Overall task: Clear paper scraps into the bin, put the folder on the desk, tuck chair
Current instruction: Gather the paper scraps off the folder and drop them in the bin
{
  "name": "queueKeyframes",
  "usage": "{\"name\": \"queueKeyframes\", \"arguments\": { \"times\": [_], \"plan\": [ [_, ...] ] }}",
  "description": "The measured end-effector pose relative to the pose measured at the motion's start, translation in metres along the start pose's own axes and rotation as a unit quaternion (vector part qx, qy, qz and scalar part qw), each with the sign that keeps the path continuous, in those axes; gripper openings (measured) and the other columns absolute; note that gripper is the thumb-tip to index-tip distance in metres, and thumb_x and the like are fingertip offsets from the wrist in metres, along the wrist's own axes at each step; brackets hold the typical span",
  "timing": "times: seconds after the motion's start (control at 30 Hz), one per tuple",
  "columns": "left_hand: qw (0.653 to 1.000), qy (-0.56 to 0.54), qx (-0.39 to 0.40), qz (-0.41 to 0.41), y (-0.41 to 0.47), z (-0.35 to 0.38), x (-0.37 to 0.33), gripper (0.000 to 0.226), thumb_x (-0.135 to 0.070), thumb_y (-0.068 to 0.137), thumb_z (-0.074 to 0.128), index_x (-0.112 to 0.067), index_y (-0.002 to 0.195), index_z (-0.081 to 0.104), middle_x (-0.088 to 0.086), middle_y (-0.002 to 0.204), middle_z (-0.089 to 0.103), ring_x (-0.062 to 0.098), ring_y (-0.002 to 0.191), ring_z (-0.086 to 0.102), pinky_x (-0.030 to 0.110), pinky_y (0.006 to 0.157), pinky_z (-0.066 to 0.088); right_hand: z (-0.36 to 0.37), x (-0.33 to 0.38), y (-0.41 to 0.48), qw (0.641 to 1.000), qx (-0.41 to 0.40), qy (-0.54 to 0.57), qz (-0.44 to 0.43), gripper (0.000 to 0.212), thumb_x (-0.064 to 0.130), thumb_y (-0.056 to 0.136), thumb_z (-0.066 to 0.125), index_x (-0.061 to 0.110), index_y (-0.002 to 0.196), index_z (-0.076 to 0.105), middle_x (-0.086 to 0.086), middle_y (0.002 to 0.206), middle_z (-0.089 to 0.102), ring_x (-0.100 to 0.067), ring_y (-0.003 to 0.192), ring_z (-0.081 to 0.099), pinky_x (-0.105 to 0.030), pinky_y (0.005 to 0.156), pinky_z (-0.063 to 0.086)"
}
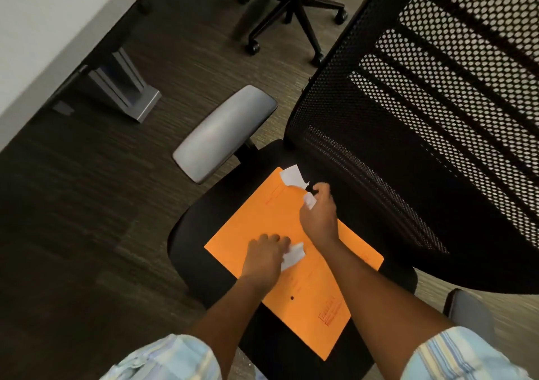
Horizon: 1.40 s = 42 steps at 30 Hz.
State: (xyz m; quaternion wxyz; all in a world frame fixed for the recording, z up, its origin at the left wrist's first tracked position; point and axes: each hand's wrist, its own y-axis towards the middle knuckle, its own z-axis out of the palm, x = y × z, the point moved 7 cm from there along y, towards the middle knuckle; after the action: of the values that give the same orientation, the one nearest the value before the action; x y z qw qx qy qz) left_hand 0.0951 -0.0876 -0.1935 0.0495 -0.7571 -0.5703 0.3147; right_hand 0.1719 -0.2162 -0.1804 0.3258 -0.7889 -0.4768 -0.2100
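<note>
At the far left ran the pale edge of the desk (pixel 43 29), with its grey metal foot (pixel 128 91) planted on the dark carpet. Next came the grey armrest (pixel 224 133) of the black chair (pixel 408 117), angled out over the floor. On the chair's seat lay the orange folder (pixel 262 222), flat, one corner close to the mesh back. The person's left hand (pixel 267 257) was down on the folder, fingers curled shut around a white paper scrap (pixel 294 255) that stuck out at the thumb side. Another scrap (pixel 291 175) sat at the folder's far corner, just beside the right hand (pixel 319 213). That hand was pinched closed on a smaller white piece (pixel 309 200); the blur there left it unclear whether it also touched the corner scrap. Behind, further off, stood the wheeled base of a second chair (pixel 294 15). Both striped short sleeves showed at the bottom edge.
</note>
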Motion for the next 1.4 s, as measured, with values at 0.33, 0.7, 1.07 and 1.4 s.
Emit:
{"name": "queueKeyframes", "arguments": {
  "times": [0.33,0.7,1.07,1.4],
  "plan": [
    [0.969,-0.151,-0.125,-0.151,0.018,-0.053,0.078,0.034,-0.011,0.089,0.052,-0.018,0.123,0.057,0.004,0.114,0.062,0.022,0.104,0.056,0.037,0.088,0.049,0.023,0.004,0.04,0.969,0.095,-0.222,-0.051,0.044,0.019,0.092,0.058,0.022,0.134,0.048,-0.009,0.129,0.044,-0.025,0.117,0.048,-0.037,0.091,0.047],
    [0.895,-0.301,-0.178,-0.279,-0.027,-0.056,0.1,0.031,-0.014,0.087,0.06,-0.012,0.118,0.058,0.004,0.12,0.058,0.021,0.108,0.056,0.031,0.086,0.048,0.028,0.022,0.006,0.983,0.009,-0.154,-0.102,0.019,0.013,0.096,0.046,0.005,0.109,0.057,-0.012,0.117,0.044,-0.023,0.089,0.052,-0.037,0.081,0.05],
    [0.818,-0.382,-0.263,-0.342,-0.127,-0.064,0.131,0.025,-0.006,0.081,0.06,-0.014,0.104,0.065,0.003,0.101,0.069,0.017,0.091,0.063,0.024,0.073,0.046,0.08,0.069,-0.11,0.965,0.153,-0.065,-0.202,0.009,0.028,0.097,0.048,0.02,0.096,0.048,0.002,0.097,0.049,-0.013,0.083,0.049,-0.027,0.07,0.038],
    [0.758,-0.389,-0.316,-0.418,-0.26,-0.036,0.173,0.026,-0.001,0.076,0.06,-0.008,0.1,0.068,0.009,0.098,0.072,0.018,0.079,0.061,0.021,0.069,0.042,0.124,0.085,-0.212,0.927,0.221,-0.069,-0.296,0.016,0.016,0.096,0.048,0.013,0.082,0.042,-0.001,0.088,0.043,-0.017,0.08,0.041,-0.03,0.072,0.035]
  ]
}}
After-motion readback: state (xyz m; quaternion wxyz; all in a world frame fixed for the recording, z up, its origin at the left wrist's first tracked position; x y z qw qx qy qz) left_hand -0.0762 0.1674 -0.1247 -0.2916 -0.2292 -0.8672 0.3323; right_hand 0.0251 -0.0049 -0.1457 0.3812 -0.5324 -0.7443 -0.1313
